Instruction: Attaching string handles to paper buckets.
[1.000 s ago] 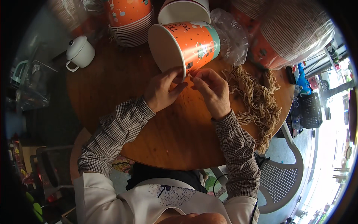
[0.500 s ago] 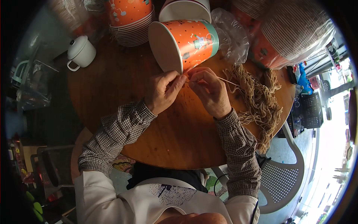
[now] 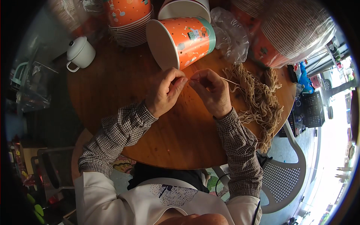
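Observation:
My left hand (image 3: 167, 90) and my right hand (image 3: 213, 92) meet fingertip to fingertip over the table, both closed in a pinch. A thin cord (image 3: 193, 79) spans the small gap between their fingertips; its ends are hidden in the fingers. A pale length of cord (image 3: 228, 80) sticks out behind my right hand toward a tangled hank of tan string (image 3: 258, 99). Just beyond my fingers lies an orange paper bucket (image 3: 193, 41) on its side, its white mouth facing left and its teal base to the right. Neither hand appears to grip the bucket.
The round wooden table (image 3: 180, 146) carries a stack of orange buckets (image 3: 129, 22) at the back left, plastic-wrapped buckets (image 3: 296, 33) at the back right and a crumpled clear bag (image 3: 232, 37). A white lidded mug (image 3: 81, 54) is at left, a grey chair (image 3: 283, 180) at right.
The orange bucket has turned about its length, its printed picture shifting upward, and has moved slightly left. My fingertips now sit a little apart from its rim, with a small gap between the hands.

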Demonstrator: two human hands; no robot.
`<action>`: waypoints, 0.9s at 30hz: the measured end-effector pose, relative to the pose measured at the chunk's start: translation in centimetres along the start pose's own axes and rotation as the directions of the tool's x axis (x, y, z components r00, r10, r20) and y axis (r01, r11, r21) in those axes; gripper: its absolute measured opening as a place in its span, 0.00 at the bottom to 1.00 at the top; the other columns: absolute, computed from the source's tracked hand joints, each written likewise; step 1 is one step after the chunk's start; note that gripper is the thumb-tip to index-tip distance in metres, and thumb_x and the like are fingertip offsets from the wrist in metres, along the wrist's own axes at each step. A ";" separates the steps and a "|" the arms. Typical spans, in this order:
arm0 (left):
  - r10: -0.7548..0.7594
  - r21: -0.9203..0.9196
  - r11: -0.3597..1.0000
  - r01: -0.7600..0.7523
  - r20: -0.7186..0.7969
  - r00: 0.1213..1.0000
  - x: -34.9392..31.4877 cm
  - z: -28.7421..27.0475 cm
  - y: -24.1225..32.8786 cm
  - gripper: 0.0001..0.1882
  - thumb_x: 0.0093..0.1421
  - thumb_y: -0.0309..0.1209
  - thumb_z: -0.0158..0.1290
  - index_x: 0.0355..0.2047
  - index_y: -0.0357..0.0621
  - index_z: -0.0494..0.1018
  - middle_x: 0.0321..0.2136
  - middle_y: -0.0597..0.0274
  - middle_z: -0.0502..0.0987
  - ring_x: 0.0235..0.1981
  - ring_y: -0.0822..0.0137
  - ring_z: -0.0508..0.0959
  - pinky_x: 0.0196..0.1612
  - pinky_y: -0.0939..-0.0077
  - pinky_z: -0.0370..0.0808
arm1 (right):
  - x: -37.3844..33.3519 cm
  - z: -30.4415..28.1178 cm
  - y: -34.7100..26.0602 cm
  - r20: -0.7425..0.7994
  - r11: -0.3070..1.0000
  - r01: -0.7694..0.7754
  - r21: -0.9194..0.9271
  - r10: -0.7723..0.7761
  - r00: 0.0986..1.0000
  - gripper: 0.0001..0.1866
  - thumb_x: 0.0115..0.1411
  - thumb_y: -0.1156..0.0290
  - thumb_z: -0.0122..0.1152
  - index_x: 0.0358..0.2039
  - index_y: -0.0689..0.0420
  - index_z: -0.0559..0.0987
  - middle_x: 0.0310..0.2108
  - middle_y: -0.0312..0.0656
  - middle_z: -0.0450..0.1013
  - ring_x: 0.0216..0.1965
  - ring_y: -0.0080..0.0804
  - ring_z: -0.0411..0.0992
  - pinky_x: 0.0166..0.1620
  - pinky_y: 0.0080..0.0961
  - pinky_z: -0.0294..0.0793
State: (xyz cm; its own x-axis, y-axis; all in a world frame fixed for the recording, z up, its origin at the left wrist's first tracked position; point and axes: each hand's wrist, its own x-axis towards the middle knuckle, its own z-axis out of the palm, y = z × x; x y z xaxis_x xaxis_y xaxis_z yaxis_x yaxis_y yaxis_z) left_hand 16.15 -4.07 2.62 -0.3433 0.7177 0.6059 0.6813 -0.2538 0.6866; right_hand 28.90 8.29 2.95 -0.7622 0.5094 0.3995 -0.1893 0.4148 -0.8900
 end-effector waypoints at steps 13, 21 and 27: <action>-0.027 -0.045 0.999 0.028 0.011 1.000 0.1 0.0 0.4 0.07 0.57 0.17 0.54 0.34 0.37 0.68 0.28 0.59 0.73 0.29 0.66 0.75 0.33 0.74 0.73 | -0.3 0.3 -0.6 -0.057 0.994 -0.035 -0.104 0.029 0.998 0.06 0.56 0.73 0.64 0.30 0.61 0.77 0.16 0.29 0.64 0.18 0.12 0.59 0.23 0.15 0.62; 0.036 0.028 0.999 -0.036 0.001 0.999 0.2 -0.3 0.5 0.07 0.56 0.17 0.54 0.34 0.37 0.68 0.28 0.58 0.73 0.29 0.65 0.76 0.32 0.75 0.73 | -0.3 0.4 0.0 -0.051 0.997 -0.069 0.028 0.070 0.996 0.06 0.55 0.73 0.65 0.29 0.60 0.77 0.14 0.26 0.58 0.18 0.12 0.54 0.22 0.16 0.57; 0.170 0.073 0.983 -0.166 -0.054 0.984 0.5 0.0 0.6 0.10 0.54 0.15 0.55 0.34 0.38 0.68 0.29 0.59 0.73 0.30 0.64 0.75 0.33 0.74 0.73 | -0.3 0.4 0.4 -0.068 1.000 -0.029 -0.009 0.028 0.997 0.05 0.55 0.74 0.65 0.30 0.59 0.77 0.14 0.26 0.57 0.18 0.11 0.53 0.22 0.15 0.56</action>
State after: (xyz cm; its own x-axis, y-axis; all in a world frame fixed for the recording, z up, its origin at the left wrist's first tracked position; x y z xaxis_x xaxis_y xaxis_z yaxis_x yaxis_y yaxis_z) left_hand 16.32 -3.86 3.35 -0.2564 0.6281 0.7347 0.7742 -0.3216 0.5452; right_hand 28.83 8.01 2.43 -0.7232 0.5712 0.3881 -0.1613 0.4067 -0.8992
